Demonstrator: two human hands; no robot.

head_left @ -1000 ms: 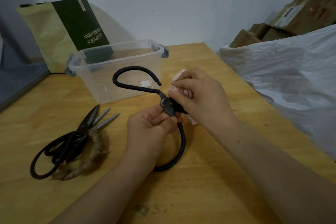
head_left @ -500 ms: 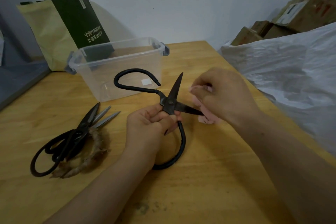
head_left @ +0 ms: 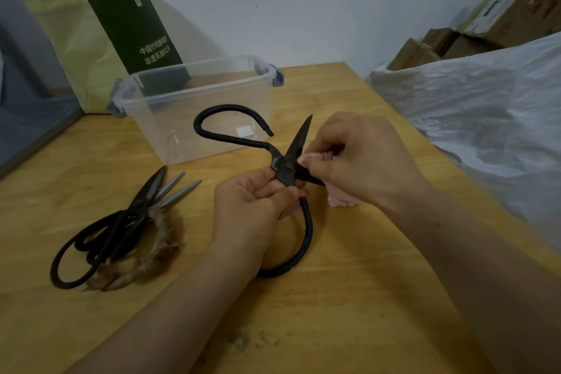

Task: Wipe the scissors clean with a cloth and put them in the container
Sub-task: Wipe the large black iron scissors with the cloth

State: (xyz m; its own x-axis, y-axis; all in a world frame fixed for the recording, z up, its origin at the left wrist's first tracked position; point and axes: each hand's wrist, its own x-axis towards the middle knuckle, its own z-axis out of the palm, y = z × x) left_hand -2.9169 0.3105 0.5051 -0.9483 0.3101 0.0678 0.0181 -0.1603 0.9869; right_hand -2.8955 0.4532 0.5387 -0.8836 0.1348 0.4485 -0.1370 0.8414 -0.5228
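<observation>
Scissors (head_left: 287,165): one black pair in hand, blades spread wide, held over the table (head_left: 349,297), just in front of the container (head_left: 194,68) and outside it.

Left hand (head_left: 246,206): one. Its fingers were curled round the shank just below the pivot, and the lower handle loop curved down past the wrist.

Right hand (head_left: 361,158): one. Thumb and fingers pinched the cloth (head_left: 340,200) onto the lower blade, close beside the pivot. The upper blade stood bare, pointing up, just left of that hand.

Cloth: one, pink, bunched, its tail showing under the right palm.

Container: one, clear, open-topped, with grey latches.

Spare scissors (head_left: 133,212): at least two pairs piled left of the left hand, exact count unclear.

Bag (head_left: 121,33): one, green and tan.

Plastic sheet (head_left: 485,118): one.

Boxes (head_left: 455,42): several.
</observation>
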